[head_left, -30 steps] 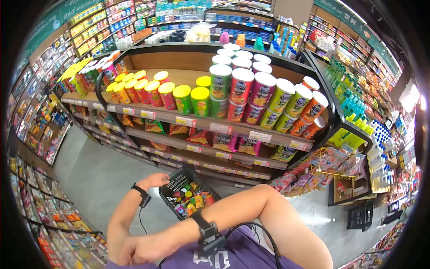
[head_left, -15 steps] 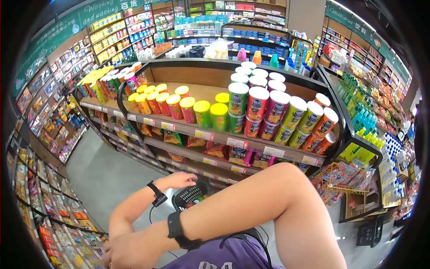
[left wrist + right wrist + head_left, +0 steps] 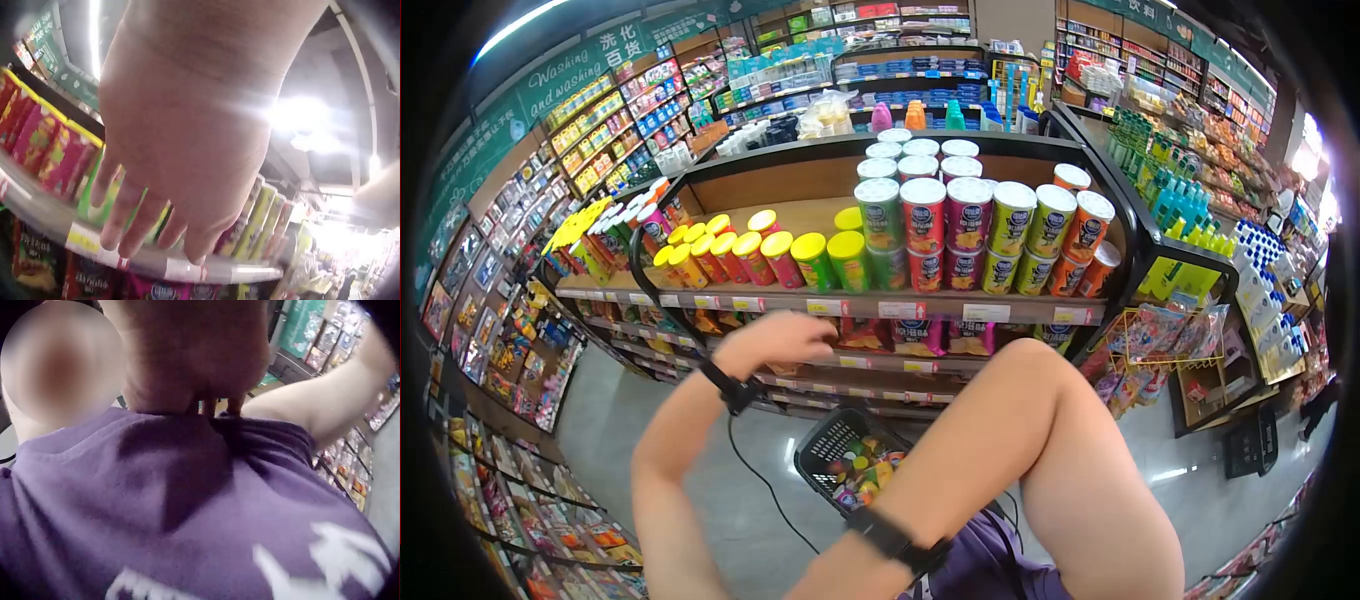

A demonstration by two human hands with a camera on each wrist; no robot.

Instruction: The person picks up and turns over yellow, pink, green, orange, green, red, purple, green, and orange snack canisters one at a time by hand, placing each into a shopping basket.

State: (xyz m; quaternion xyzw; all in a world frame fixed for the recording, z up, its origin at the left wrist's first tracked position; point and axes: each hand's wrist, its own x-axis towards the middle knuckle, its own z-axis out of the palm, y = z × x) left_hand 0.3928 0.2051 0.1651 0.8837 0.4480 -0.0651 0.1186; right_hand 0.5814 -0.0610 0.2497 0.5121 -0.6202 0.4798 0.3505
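My left hand (image 3: 775, 340) is held out before the shelf's front edge, holding nothing. In the left wrist view its fingers (image 3: 134, 219) are extended and spread, overlapping green canisters and price tags behind. Nearest on the shelf stand green yellow-lidded canisters (image 3: 849, 262), beside stacked white-lidded ones (image 3: 923, 222). My right arm crosses the body, and its hand lies below the head view. In the right wrist view my right hand (image 3: 194, 362) is at the upper edge of the purple shirt (image 3: 187, 481); the cloth hides its fingertips, so I cannot tell whether it grips.
A black basket (image 3: 825, 440) with several canisters and packs stands on the floor below. Snack bags (image 3: 920, 337) fill the lower shelf. At the right are a yellow wire rack (image 3: 1165, 340) and another black basket (image 3: 1250, 445). A cable (image 3: 760, 480) hangs from the left wrist strap.
My left hand has risen from beside the basket to the height of the shelf edge. The right hand has dropped out of the head view at the bottom.
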